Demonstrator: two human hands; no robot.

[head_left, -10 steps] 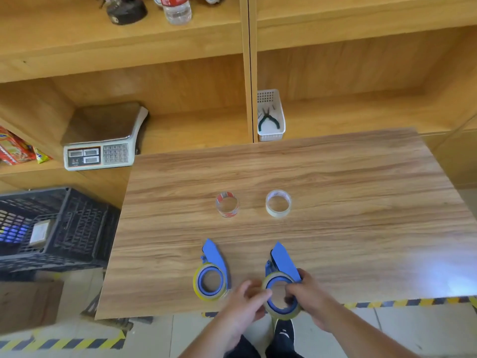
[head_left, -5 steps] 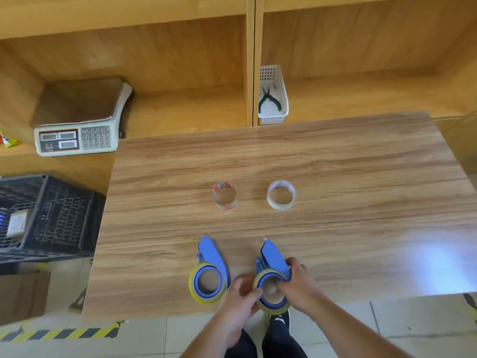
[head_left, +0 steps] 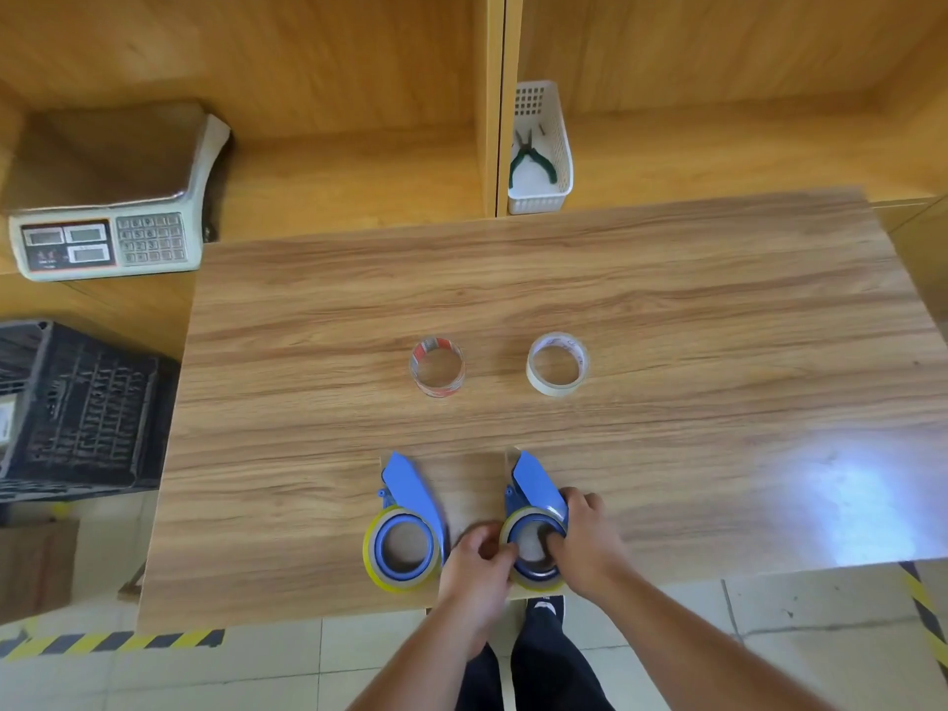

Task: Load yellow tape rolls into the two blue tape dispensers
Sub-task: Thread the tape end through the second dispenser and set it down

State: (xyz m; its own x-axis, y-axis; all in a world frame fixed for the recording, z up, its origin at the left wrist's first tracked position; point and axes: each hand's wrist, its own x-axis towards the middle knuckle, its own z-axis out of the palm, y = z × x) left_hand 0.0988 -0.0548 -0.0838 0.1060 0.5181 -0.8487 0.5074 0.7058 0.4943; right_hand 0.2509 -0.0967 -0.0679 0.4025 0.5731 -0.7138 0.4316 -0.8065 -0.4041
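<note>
Two blue tape dispensers lie near the table's front edge, each with a yellow tape roll around its hub. The left dispenser (head_left: 408, 510) and its yellow roll (head_left: 373, 559) lie untouched. Both hands are on the right dispenser (head_left: 533, 482). My left hand (head_left: 474, 569) pinches the left rim of its yellow roll (head_left: 536, 586). My right hand (head_left: 587, 546) grips the right side, fingers over the hub.
A clear roll with red print (head_left: 437, 366) and a pale roll (head_left: 557, 364) lie mid-table. Behind the table (head_left: 667, 300) are wooden shelves with a weighing scale (head_left: 107, 238) and a white basket (head_left: 544, 161) holding pliers. A black crate (head_left: 77, 407) stands at left.
The camera tilted down and moved closer. Both hands stayed on the right dispenser and its roll, with the right fingers now further over the hub.
</note>
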